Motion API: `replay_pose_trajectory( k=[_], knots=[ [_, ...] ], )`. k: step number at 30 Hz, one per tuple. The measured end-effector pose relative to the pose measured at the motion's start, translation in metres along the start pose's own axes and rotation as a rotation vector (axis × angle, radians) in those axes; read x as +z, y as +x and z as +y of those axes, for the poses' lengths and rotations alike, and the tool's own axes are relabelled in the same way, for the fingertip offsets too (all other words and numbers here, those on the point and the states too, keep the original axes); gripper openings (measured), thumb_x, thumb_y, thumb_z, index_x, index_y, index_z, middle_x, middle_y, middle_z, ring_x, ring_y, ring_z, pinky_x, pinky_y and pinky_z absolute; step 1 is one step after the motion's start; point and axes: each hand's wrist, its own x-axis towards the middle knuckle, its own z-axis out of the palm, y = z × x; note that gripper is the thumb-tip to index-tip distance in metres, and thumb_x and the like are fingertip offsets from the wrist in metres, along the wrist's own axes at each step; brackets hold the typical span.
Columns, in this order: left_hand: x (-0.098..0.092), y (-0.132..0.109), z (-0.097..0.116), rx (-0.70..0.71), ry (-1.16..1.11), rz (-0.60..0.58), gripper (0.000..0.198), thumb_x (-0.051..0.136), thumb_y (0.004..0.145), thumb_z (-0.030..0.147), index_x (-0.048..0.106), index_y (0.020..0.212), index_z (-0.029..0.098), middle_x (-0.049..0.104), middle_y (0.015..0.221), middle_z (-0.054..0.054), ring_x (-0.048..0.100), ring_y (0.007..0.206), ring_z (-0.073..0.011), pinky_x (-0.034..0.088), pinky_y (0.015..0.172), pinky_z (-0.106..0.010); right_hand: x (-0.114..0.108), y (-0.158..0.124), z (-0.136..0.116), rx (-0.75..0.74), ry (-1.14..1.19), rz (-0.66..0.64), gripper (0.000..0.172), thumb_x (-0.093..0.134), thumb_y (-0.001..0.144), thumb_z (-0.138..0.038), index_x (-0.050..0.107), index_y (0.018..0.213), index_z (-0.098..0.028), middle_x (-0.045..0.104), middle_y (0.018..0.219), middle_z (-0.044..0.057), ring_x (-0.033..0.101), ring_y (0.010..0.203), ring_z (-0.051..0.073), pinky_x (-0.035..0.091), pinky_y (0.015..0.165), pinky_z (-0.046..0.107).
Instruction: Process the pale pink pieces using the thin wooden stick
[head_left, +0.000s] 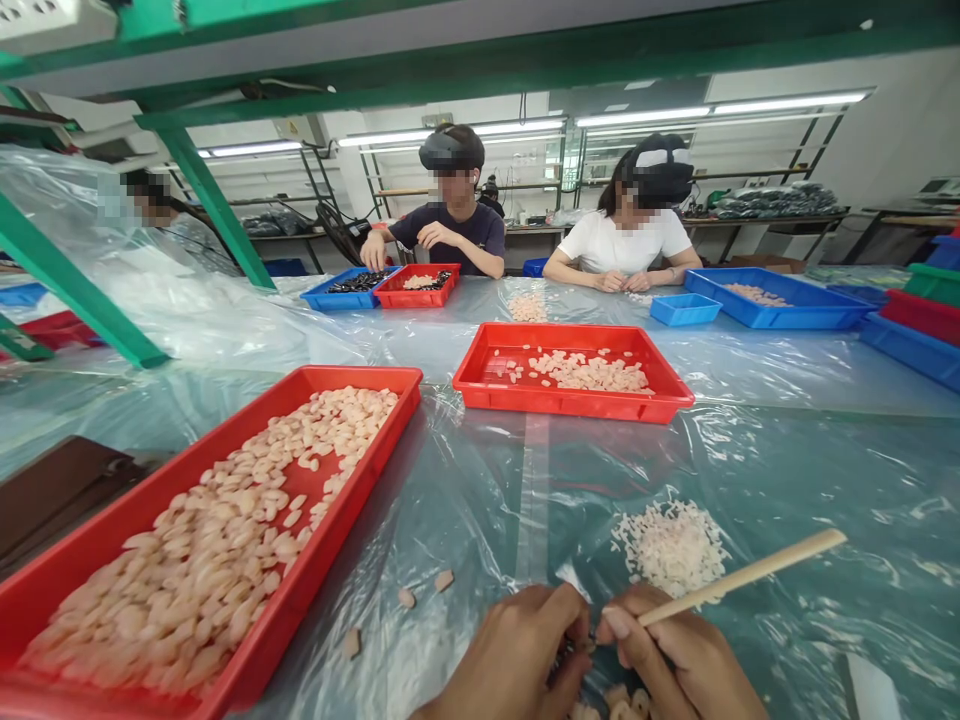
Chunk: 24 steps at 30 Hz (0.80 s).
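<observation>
1. Both hands are sitting right at the bottom edge, nearly touching. The left hand is curled, fingertips pinching something small and dark between the two hands; can't really tell what it is.
2. The right hand is gripping a wooden stick, which is angling up and off to the right, with its near end meeting that small piece in the left fingers.
3. Just above the right hand, a pile of little white bits is lying on the plastic sheet covering the table.
4. A few loose pale pieces are lying on the sheet left of the hands, and a few more are peeking out under the wrists.
5. On the left, a long red tray is sitting heaped with those pale pieces.
6. Further back, a second red tray is holding a thinner scatter of them.
7. Across the table, two people are sitting at blue trays, hands busy.
</observation>
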Motion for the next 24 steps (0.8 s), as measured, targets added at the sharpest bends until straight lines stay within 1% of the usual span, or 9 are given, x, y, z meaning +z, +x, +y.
replay_pose_trajectory(
  k=[2,4,8,11,14,16,19,21,24],
  knots=[
    [0.0011,-0.0001,-0.0011,0.007,0.000,0.009,0.020,0.053,0.068,0.001,0.048,0.075,0.020,0.058,0.070,0.001,0.052,0.060,-0.0124,0.035,0.055,-0.018,0.0014,-0.0014,0.0013,0.040,0.018,-0.030,0.039,0.033,0.096,-0.037,0.046,0.061,-0.023,0.047,0.056,-0.003,0.053,0.046,0.013,0.040,0.044,0.020],
    [0.0026,0.0001,-0.0027,0.012,-0.002,0.009,0.020,0.053,0.067,0.001,0.048,0.076,0.019,0.059,0.071,0.001,0.051,0.059,-0.0123,0.036,0.055,-0.018,0.0024,-0.0034,0.0031,0.054,-0.019,-0.052,0.040,0.032,0.096,-0.038,0.045,0.062,-0.023,0.048,0.057,-0.002,0.054,0.051,0.014,0.040,0.046,0.020],
    [0.0047,0.0005,-0.0047,0.012,-0.016,0.010,0.018,0.053,0.069,0.003,0.048,0.076,0.019,0.059,0.072,-0.001,0.052,0.061,-0.0129,0.036,0.056,-0.018,0.0042,-0.0054,0.0056,0.023,-0.126,-0.109,0.040,0.027,0.097,-0.036,0.050,0.067,-0.022,0.056,0.064,0.002,0.058,0.063,0.018,0.043,0.054,0.023],
    [0.0041,-0.0001,-0.0035,-0.014,-0.043,0.009,0.013,0.052,0.074,0.008,0.047,0.077,0.019,0.058,0.071,-0.001,0.053,0.062,-0.0135,0.036,0.055,-0.018,0.0066,-0.0053,0.0050,-0.037,-0.210,-0.136,0.042,0.025,0.098,-0.033,0.053,0.069,-0.022,0.061,0.068,0.004,0.060,0.066,0.019,0.045,0.057,0.024],
    [0.0028,-0.0015,-0.0018,-0.036,-0.076,0.012,0.015,0.052,0.074,0.008,0.044,0.076,0.020,0.056,0.069,0.001,0.052,0.061,-0.0131,0.035,0.055,-0.019,0.0077,-0.0057,0.0026,-0.140,-0.263,-0.089,0.044,0.024,0.098,-0.033,0.053,0.066,-0.022,0.061,0.066,0.003,0.059,0.065,0.019,0.044,0.055,0.025],
    [0.0026,-0.0021,-0.0017,-0.041,-0.099,0.006,0.018,0.052,0.072,0.006,0.042,0.075,0.021,0.053,0.068,0.003,0.050,0.060,-0.0123,0.034,0.055,-0.018,0.0058,-0.0058,0.0003,-0.120,-0.200,-0.030,0.045,0.026,0.098,-0.035,0.053,0.065,-0.022,0.057,0.061,0.002,0.058,0.061,0.018,0.043,0.052,0.024],
    [0.0034,-0.0024,-0.0032,-0.038,-0.114,0.010,0.020,0.051,0.072,0.006,0.040,0.075,0.022,0.050,0.067,0.004,0.048,0.059,-0.0114,0.034,0.055,-0.018,0.0012,-0.0045,-0.0032,-0.021,-0.027,0.029,0.045,0.028,0.097,-0.038,0.056,0.066,-0.021,0.052,0.058,-0.001,0.057,0.055,0.015,0.042,0.047,0.021],
    [0.0040,-0.0024,-0.0043,-0.026,-0.118,0.023,0.021,0.051,0.072,0.006,0.039,0.075,0.022,0.050,0.067,0.004,0.047,0.059,-0.0112,0.034,0.056,-0.018,0.0003,-0.0032,-0.0040,-0.005,0.030,0.027,0.045,0.029,0.097,-0.039,0.058,0.068,-0.020,0.053,0.059,-0.001,0.058,0.055,0.015,0.043,0.049,0.021],
    [0.0042,-0.0022,-0.0046,-0.022,-0.139,0.026,0.021,0.051,0.072,0.005,0.039,0.076,0.022,0.050,0.067,0.004,0.048,0.059,-0.0112,0.034,0.056,-0.018,0.0041,-0.0027,-0.0027,-0.028,0.035,0.021,0.046,0.031,0.096,-0.040,0.056,0.063,-0.020,0.052,0.058,-0.001,0.057,0.055,0.015,0.043,0.051,0.021]
  ],
)
